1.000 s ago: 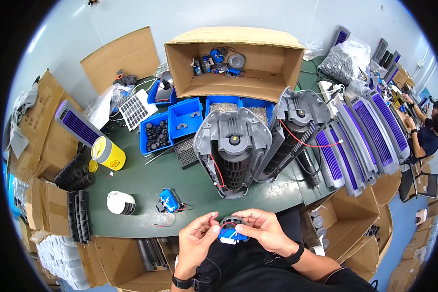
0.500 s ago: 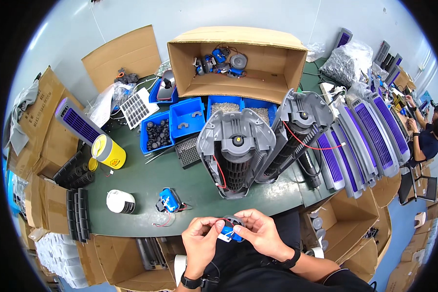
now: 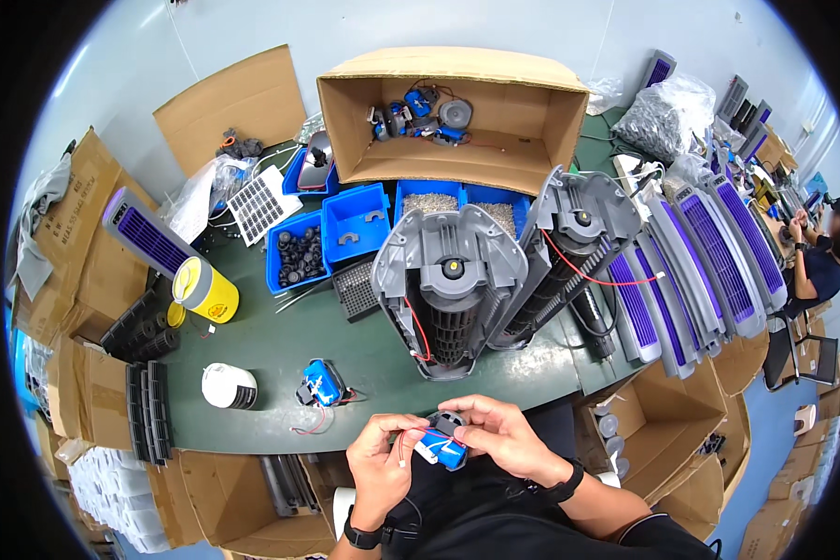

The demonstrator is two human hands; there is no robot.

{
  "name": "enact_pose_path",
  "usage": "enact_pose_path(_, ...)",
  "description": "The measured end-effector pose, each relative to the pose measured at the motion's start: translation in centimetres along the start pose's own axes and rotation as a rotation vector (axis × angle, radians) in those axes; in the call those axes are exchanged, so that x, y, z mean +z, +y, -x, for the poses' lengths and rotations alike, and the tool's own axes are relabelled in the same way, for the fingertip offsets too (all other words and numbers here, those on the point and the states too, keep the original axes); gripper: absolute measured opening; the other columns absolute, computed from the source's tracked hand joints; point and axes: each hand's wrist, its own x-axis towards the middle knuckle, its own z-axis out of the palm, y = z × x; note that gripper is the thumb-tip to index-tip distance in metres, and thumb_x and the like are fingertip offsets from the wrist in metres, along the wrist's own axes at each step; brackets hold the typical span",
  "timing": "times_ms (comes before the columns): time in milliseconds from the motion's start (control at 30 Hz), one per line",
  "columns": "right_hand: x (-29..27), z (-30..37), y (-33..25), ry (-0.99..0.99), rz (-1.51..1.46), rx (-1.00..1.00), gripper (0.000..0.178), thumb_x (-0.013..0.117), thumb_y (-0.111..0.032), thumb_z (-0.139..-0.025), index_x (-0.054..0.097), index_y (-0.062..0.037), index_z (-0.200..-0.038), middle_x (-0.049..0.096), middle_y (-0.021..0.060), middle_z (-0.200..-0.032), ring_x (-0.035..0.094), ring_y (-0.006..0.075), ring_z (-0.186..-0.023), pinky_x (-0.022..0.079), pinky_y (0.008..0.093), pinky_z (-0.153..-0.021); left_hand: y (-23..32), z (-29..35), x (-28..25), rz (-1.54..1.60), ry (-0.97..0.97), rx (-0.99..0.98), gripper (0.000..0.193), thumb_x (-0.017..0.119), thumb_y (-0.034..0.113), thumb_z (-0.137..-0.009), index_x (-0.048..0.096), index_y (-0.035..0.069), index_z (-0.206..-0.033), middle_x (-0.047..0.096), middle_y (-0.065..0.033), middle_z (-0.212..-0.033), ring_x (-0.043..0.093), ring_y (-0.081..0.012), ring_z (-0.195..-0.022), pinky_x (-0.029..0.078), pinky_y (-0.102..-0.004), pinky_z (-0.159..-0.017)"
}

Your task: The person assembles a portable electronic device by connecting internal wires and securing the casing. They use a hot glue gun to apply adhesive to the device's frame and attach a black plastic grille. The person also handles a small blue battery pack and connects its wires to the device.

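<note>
Just off the table's front edge, both hands hold a small blue-and-black unit (image 3: 446,452) with thin red wires, which looks like a motor assembly. My right hand (image 3: 511,442) is closed on it, thumb and fingers at its dark upper part. My left hand (image 3: 383,459) pinches a red wire beside the blue part; a small pale connector hangs by the thumb. A similar blue unit (image 3: 323,381) lies on the green table (image 3: 280,345), its red wires trailing. Beyond stand two grey fan housings (image 3: 453,271) with black cylindrical rotors and red leads.
Blue bins (image 3: 357,220) hold black knobs, small metal parts and grey clips. Behind them, a cardboard box (image 3: 551,126) contains more blue units. A yellow tub (image 3: 205,291) and white jar (image 3: 229,386) stand left. Purple-grey fan panels (image 3: 709,252) line the right. A co-worker (image 3: 823,252) sits far right.
The blue unit has turned in my hands and shows more of its blue side. My left hand has drawn the red wire lower, bringing the connector into sight.
</note>
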Motion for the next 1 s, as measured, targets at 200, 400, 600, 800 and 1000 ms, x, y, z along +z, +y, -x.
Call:
enact_pose_path(200, 1.1, -0.8, 2.3, 0.073, 0.432, -0.217, 0.040, 0.077, -0.011, -0.096, 0.068, 0.0014, -0.133, 0.077, 0.0080, -0.099, 0.062, 0.0071, -0.082, 0.053, 0.0269, -0.072, 0.1, 0.0, 0.0, -0.397, -0.118, 0.182, 0.013, 0.078, -0.004, -0.092, 0.075, -0.002, -0.105, 0.076, -0.0125, -0.101, 0.069, -0.0172, -0.091, 0.055, -0.0301, -0.082)
enact_pose_path(400, 2.3, -0.5, 2.6, 0.233, 0.401, -0.242, 0.040, 0.078, -0.011, -0.096, 0.068, 0.0018, -0.133, 0.079, 0.0110, -0.106, 0.069, 0.0073, -0.092, 0.058, 0.0272, -0.079, 0.5, -0.6, 1.0, -0.509, -0.002, 0.239, 0.010, 0.080, -0.001, -0.090, 0.078, 0.000, -0.100, 0.077, -0.0116, -0.098, 0.068, -0.0190, -0.091, 0.054, -0.0326, -0.083)
enact_pose_path(600, 3.0, -0.9, 3.4, 0.314, 0.227, -0.344, 0.039, 0.077, -0.003, -0.096, 0.067, 0.0048, -0.133, 0.078, 0.0106, -0.110, 0.070, 0.0098, -0.097, 0.059, 0.0267, -0.083, -1.0, 0.0, 1.9, -0.345, 0.220, 0.154, 0.019, 0.081, 0.003, -0.091, 0.081, 0.002, -0.109, 0.079, -0.0120, -0.104, 0.071, -0.0233, -0.101, 0.055, -0.0346, -0.091)
enact_pose_path(800, 4.0, -1.1, 3.2, 0.308, 0.067, -0.407, 0.041, 0.074, 0.004, -0.097, 0.063, 0.0063, -0.136, 0.074, 0.0118, -0.119, 0.070, 0.0133, -0.105, 0.059, 0.0278, -0.090, -0.8, 0.1, 2.6, 0.172, 0.363, -0.113, 0.022, 0.075, 0.010, -0.100, 0.077, -0.006, -0.116, 0.078, -0.0167, -0.116, 0.071, -0.0195, -0.106, 0.055, -0.0341, -0.099)
enact_pose_path(1000, 4.3, -1.3, 3.5, 0.320, -0.019, -0.417, 0.042, 0.074, 0.005, -0.097, 0.062, 0.0075, -0.137, 0.072, 0.0128, -0.123, 0.069, 0.0153, -0.109, 0.058, 0.0290, -0.095, -1.7, 0.1, 2.5, 0.446, 0.402, -0.209, 0.029, 0.070, 0.018, -0.105, 0.074, -0.008, -0.117, 0.076, -0.0184, -0.122, 0.071, -0.0186, -0.106, 0.056, -0.0330, -0.097)
